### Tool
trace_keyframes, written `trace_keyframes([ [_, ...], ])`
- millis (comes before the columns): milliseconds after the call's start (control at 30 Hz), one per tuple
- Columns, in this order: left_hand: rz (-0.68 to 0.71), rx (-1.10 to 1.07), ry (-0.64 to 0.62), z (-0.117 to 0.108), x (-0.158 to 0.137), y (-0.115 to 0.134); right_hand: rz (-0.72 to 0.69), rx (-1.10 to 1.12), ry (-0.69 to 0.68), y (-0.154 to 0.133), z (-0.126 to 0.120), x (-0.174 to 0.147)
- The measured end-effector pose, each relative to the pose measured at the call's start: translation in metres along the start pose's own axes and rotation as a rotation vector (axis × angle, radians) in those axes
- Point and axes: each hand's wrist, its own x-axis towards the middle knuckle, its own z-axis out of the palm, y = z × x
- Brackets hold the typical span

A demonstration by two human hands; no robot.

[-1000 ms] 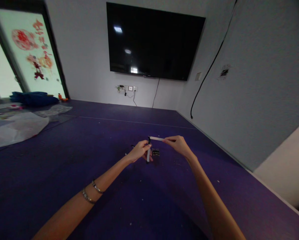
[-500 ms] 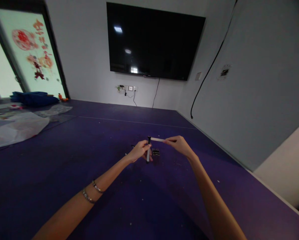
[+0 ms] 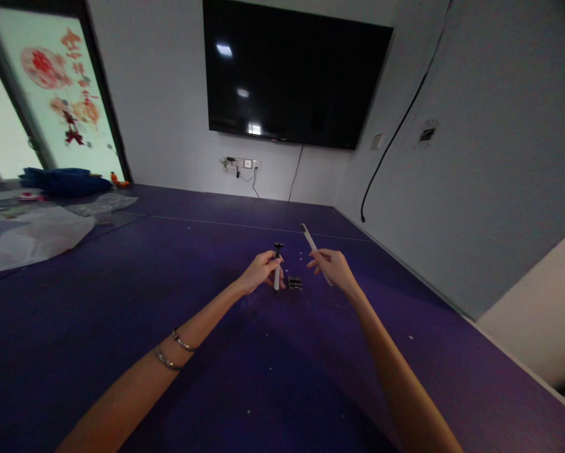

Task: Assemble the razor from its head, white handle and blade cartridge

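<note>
Looking down, we see a small case (image 3: 295, 283) on the purple surface (image 3: 268, 390), its dark contents too small to make out. Just left of it, our left hand (image 3: 258, 274) grips a tool (image 3: 277, 277), pale-handled with a dark, wide head. Our right hand (image 3: 335, 268) pinches a slim, pale stick (image 3: 309, 238), slanted and dark-tipped, above the surface.

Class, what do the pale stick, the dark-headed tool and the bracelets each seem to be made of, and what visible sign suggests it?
Pale stick in the right hand: perhaps plastic, fairly matte; it looks straight and evenly pale.
Dark-headed tool in the left hand: likely plastic; its light handle looks smooth.
Bracelets: probably polished metal, silvery with glints.
</note>
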Motion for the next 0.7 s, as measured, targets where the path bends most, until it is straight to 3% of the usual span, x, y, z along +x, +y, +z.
trace_keyframes([
  [133,0.004,-0.007,-0.004,0.001,-0.001,0.0,0.098,-0.421,-0.005,0.001,0.029,-0.01],
  [233,-0.006,-0.018,-0.011,0.002,-0.001,0.0,0.141,-0.659,-0.082,0.002,0.055,-0.021],
  [333,-0.012,-0.022,-0.015,0.001,-0.001,0.001,0.152,-0.737,-0.195,0.003,0.079,-0.032],
  [433,-0.009,-0.021,-0.014,0.001,-0.002,0.001,0.145,-0.777,-0.22,0.007,0.095,-0.039],
  [700,-0.028,-0.005,-0.014,0.003,-0.002,0.0,0.142,-0.795,-0.225,0.014,0.105,-0.045],
])
